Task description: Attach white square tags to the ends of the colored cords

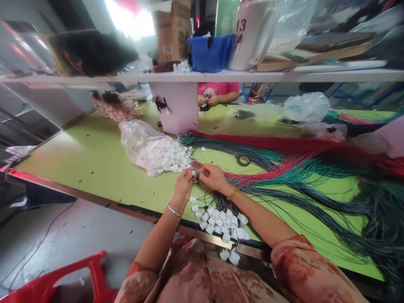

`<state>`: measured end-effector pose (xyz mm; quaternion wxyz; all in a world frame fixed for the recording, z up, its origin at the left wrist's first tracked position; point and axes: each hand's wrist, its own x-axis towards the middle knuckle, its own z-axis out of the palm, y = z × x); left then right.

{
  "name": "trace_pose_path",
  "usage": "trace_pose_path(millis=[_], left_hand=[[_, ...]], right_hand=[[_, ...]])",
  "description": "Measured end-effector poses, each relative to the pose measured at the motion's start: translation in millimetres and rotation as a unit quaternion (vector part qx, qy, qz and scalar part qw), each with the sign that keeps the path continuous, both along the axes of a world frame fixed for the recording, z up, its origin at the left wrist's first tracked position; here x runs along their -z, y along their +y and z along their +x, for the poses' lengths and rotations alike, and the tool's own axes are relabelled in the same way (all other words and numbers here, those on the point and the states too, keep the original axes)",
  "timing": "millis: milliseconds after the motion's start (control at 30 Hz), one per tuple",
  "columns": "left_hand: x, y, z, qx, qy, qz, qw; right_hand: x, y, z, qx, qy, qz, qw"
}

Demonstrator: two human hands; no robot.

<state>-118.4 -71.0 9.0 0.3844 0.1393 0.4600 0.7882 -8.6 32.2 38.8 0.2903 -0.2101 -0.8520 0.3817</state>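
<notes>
My left hand (184, 183) pinches a small white connector (193, 172) at the middle of the green table. Close beside it on the right, my right hand (214, 178) has its fingers pressed together at the connector's wires; the wire ends there are too small to make out. Loose white connectors (164, 156) spill from a clear plastic bag (135, 136) just left of my hands. Bundles of red wires (271, 145), green wires (303, 170) and dark wires (318, 206) stretch to the right. Below my hands, a pile of wired white connectors (221, 221) lies at the table's front edge.
A black tape roll (243, 160) lies among the wires. Above the table runs a white shelf (132, 77) with a blue bin (211, 52), a white pitcher (249, 38) and a carton (173, 31). Across the table a person's hands (212, 100) hold dark parts. A red chair (63, 282) stands lower left.
</notes>
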Motion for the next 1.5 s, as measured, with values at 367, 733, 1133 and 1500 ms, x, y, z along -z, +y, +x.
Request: trace_pose_path(millis=[367,733,1133,1500], left_hand=[[-5.9,-0.7,2.6,0.043,0.009,0.015,0.999],[0.8,1.0,9.0,0.019,0.074,-0.004,0.997],[-1.0,-1.0,9.3,0.011,0.082,-0.05,0.995],[-2.3,-4.6,4.0,0.018,0.027,-0.069,0.997]], right_hand=[[3.5,8.9,-1.2,-0.016,-0.002,-0.138,0.99],[9.5,3.7,-3.8,-0.021,-0.034,-0.114,0.993],[7.3,21.0,-2.6,-0.088,-0.055,0.022,0.994],[21.5,85.7,-35.2,-0.041,-0.216,0.102,0.97]])
